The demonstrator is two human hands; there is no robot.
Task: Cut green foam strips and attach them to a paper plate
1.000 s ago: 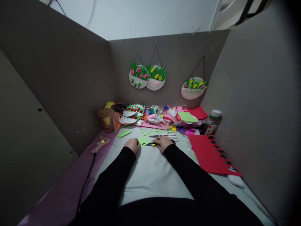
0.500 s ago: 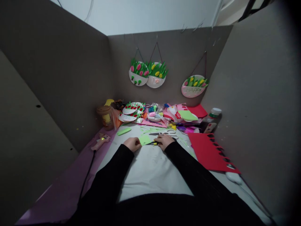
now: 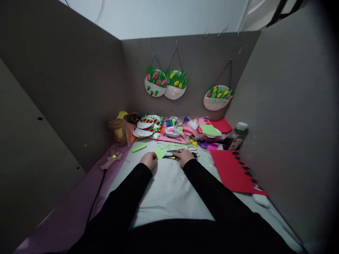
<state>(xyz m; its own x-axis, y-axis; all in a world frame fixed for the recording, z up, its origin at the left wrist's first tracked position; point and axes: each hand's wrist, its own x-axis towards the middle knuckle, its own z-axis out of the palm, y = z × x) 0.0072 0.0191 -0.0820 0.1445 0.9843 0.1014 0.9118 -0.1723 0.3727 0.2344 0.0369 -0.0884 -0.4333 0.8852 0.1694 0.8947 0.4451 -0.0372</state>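
My left hand (image 3: pixel 149 161) is closed, its fingertips pinching the edge of a small light-green paper piece (image 3: pixel 160 154). Just right of the paper, my right hand (image 3: pixel 184 157) is curled over a slim black-and-yellow tool (image 3: pixel 168 157), whose dark tip points left towards the paper. Whether that tool is a small pair of scissors or a knife I cannot tell. Beyond my right fingers lie scissors with pale handles (image 3: pixel 191 148) and dark blades, partly hidden by the hand. Thin green paper strips (image 3: pixel 172 145) are scattered behind, and a folded-looking green piece (image 3: pixel 138 148) lies to the left.
At left, a pink glue gun (image 3: pixel 112 160) with a lit lamp rests on purple cloth, near a brown-lidded cup (image 3: pixel 116 131). Decorated plates (image 3: pixel 145 132) and craft supplies line the back. Red sheet (image 3: pixel 233 173), bottle (image 3: pixel 238 134) and white mouse-like object (image 3: pixel 261 200) stand right. Grey panels enclose the table.
The green paper has turned in my left fingers and now looks more tilted. Both hands have shifted slightly up the view, and the dark tool lies more level.
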